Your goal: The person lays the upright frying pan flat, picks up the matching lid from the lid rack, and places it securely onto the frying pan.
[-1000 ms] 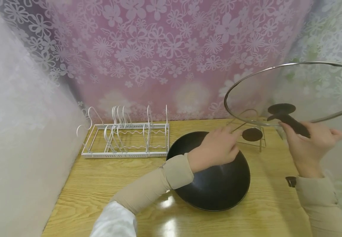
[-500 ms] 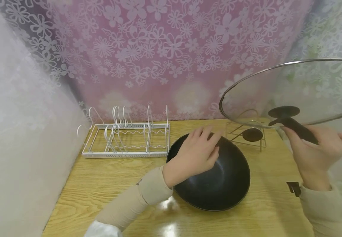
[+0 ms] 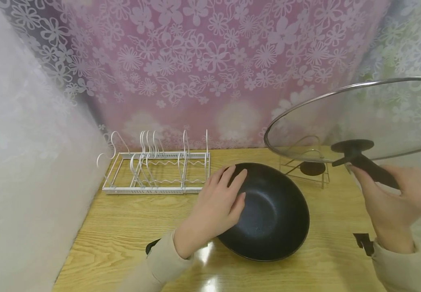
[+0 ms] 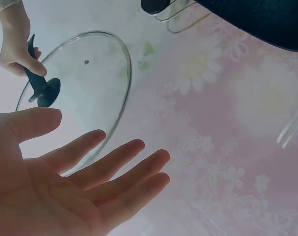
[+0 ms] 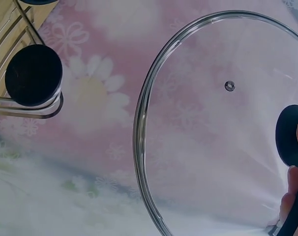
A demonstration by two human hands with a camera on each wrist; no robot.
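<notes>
The right hand is gripping the lid by its black handle, fingers curled, holding it tilted above the tabletop. The left hand is resting straight, relaxed fingers on the rim of the wok, which is sitting on the tabletop.

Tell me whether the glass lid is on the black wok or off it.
Off. The right hand holds the glass lid by its dark handle, up in the air, right of the uncovered wok.

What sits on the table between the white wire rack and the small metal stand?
The black wok, with the left hand resting on its rim, in the head view.
</notes>
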